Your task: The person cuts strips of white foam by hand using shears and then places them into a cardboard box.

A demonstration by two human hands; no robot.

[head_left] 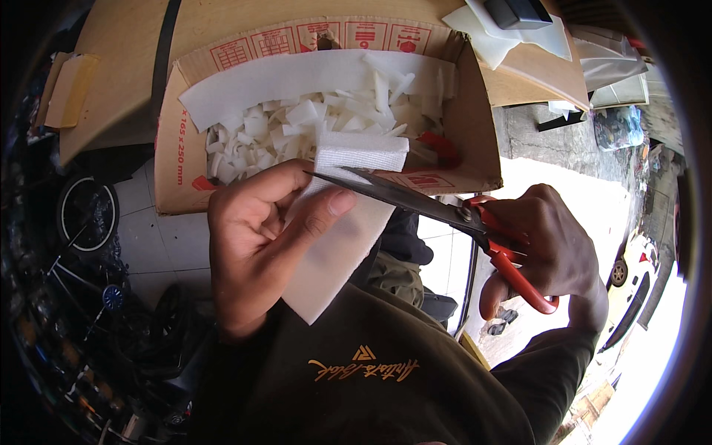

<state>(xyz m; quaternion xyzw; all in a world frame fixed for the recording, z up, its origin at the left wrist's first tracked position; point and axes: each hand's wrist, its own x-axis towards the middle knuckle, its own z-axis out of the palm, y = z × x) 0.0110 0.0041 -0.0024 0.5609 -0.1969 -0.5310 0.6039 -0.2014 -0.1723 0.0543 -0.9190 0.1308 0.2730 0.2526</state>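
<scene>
My left hand (263, 230) is closed on a long white foam strip (337, 256), thumb on its face and fingers behind. The strip's upper end is folded over above the thumb. In my right hand (549, 237) is a pair of scissors (434, 208) with orange-red handles and dark blades. Its blades point left and lie across the strip just below the fold, close to my left thumb. Whether they have cut into the strip I cannot tell. Beyond my hands stands an open cardboard box (475, 141) holding many small white foam pieces (297, 122).
A wide white foam sheet (274, 78) lies along the box's far inner side. The box stands against a wooden table (111, 67). More white sheets (512, 37) and a dark block (517, 13) are at its far right. A bicycle wheel (87, 213) stands at the left.
</scene>
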